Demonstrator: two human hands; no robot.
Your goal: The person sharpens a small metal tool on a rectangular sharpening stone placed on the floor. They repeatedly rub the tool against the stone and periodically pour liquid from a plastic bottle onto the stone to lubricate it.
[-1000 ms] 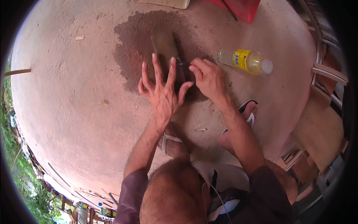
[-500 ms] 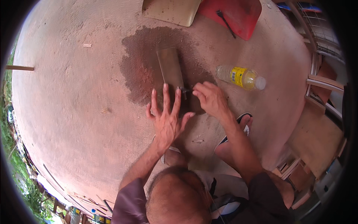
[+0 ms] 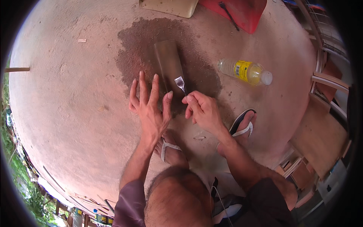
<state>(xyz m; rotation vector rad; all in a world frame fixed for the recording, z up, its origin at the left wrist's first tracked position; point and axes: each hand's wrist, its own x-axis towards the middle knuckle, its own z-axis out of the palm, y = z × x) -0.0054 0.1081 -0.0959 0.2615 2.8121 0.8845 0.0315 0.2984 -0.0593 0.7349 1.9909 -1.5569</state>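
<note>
A long, flat, greyish-brown sharpening stone (image 3: 169, 56) lies on a dark wet patch of floor. My right hand (image 3: 204, 113) is closed around the narrow shank of a small metal chisel (image 3: 180, 82). Its flat, flared end points away from me and shines above the near part of the stone. Left of the stone, my left hand (image 3: 151, 104) is open with fingers spread and holds nothing. Its thumb tip is close to the stone's near left edge; I cannot tell whether it touches.
A clear plastic bottle (image 3: 245, 72) with a yellow label lies on its side to the right. A red dustpan (image 3: 245, 17) with a dark thin tool on it and a beige dustpan (image 3: 170, 6) are at the far side. Wooden furniture (image 3: 319, 132) stands at right. My sandalled feet flank the near floor.
My left hand has shifted left, off the stone and the chisel. My right hand has turned and drawn left, so the chisel's flat end now shows raised.
</note>
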